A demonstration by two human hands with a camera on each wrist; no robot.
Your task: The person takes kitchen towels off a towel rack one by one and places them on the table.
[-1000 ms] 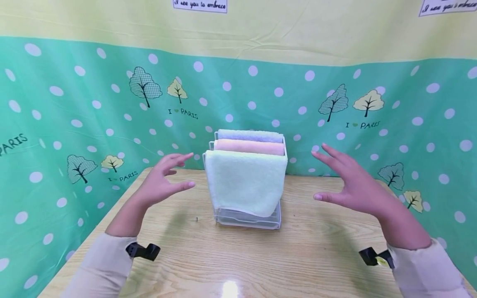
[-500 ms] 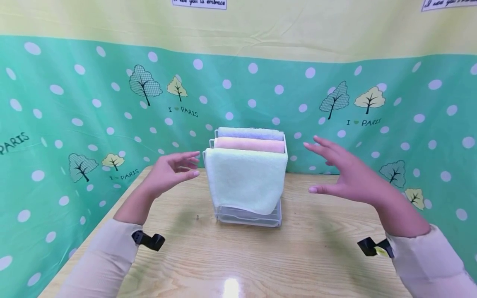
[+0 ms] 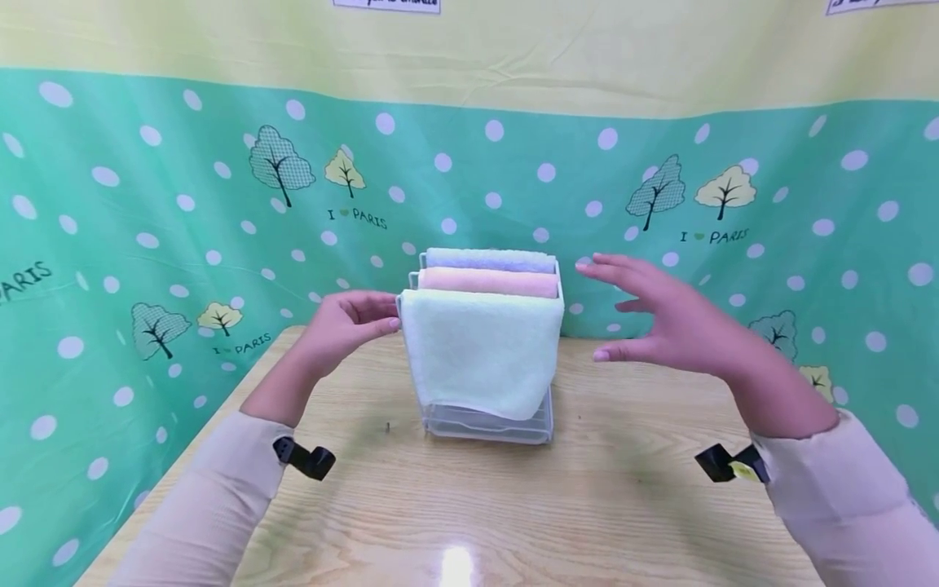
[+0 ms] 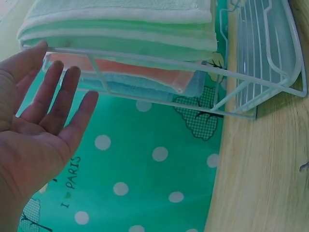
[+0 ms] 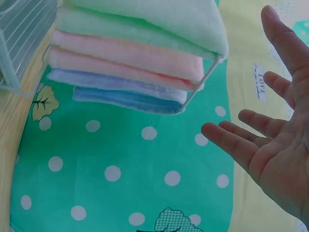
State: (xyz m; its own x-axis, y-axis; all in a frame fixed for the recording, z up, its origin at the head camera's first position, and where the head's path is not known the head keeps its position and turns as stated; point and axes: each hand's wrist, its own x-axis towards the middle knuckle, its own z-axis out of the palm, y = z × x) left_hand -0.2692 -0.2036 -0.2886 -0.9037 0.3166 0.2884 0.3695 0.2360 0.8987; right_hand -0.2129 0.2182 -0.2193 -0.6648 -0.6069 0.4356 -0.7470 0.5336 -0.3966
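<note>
A white wire rack stands mid-table with three folded towels draped over its rails. The pale green towel hangs in front, the pink towel behind it, the blue towel at the back. My left hand is at the rack's upper left corner, fingertips right at the frame. In the left wrist view its thumb lies at the rail's end, with the other fingers loosely extended. My right hand is spread to the right of the towels, apart from them and holding nothing.
Under the towels the rack has a shallow tray at its base. The wooden table extends in front and to both sides. A green polka-dot curtain hangs behind and to the left. A tiny dark speck lies left of the rack.
My left hand has moved right and slightly up to the rack's left corner. My right hand has come left, closer to the towels. Rack and towels stay in place.
</note>
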